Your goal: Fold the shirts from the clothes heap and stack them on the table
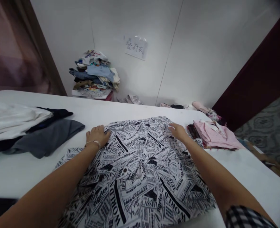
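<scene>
L hand [97, 134] & R hand [178, 131] flat on newsprint shirt [140, 171].

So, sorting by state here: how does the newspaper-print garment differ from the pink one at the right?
The newspaper-print garment is black and white, spread out wide, with the left hand and right hand on its far edge. The pink garment is plain, folded small on a pile, untouched. Both lie on the white table.

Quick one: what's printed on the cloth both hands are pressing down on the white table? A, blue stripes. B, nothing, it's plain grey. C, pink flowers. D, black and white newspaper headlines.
D: the cloth under the left hand and the right hand is covered in black and white newsprint lettering, such as "WORLD".
</scene>
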Demonstrator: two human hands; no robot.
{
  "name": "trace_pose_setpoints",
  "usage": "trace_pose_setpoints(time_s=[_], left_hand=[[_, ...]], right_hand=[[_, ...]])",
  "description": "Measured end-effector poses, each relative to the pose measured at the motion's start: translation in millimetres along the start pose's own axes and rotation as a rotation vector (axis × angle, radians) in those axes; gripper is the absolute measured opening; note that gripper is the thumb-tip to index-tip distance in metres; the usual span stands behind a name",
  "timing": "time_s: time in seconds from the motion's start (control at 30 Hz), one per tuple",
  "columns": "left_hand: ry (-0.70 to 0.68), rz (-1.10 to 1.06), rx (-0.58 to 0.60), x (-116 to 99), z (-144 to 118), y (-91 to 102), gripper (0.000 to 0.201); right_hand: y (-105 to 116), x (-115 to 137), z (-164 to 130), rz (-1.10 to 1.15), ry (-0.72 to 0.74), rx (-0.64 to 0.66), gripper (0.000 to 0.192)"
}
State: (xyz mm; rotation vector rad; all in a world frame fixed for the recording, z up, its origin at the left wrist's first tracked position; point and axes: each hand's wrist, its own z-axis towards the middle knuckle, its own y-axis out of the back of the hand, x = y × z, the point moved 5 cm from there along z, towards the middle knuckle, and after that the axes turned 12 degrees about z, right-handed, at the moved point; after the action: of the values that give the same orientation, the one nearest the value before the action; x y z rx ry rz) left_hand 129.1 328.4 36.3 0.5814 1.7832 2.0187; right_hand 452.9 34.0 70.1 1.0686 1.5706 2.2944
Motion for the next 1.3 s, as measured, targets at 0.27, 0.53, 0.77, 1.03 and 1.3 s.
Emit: trace_pose_setpoints(time_s=[0.27,0.53,0.77,1.03,1.3], left_hand=[[0.019,-0.004,-0.001,0.8,-0.4,-0.2,0.060],[0.036,-0.013,-0.030,0.7,-2.1,-1.4,0.060],[0.035,-0.036,-0.056,1.6,-1.1,-4.4,0.060],[0.021,-0.068,-0.051,0.2,-4.8,-1.3,0.056],[-0.071,-0.183,0.097,-1.0,-1.4,18.2,0.077]], right_hand=[[-41.4,25.3,103.5,-0.079,-0.140,0.029,0.042],[-70.4,20.7,124.2,-0.148,-0.146,0.041,0.035],[-10.0,57.1,128.3,0.004,-0.015,-0.255,0.037],[54.3,118.5,61.2,0.787,0.272,-0.281,0.016],[37.4,171.4,-29.3,1.116,0.193,-0.013,0.023]])
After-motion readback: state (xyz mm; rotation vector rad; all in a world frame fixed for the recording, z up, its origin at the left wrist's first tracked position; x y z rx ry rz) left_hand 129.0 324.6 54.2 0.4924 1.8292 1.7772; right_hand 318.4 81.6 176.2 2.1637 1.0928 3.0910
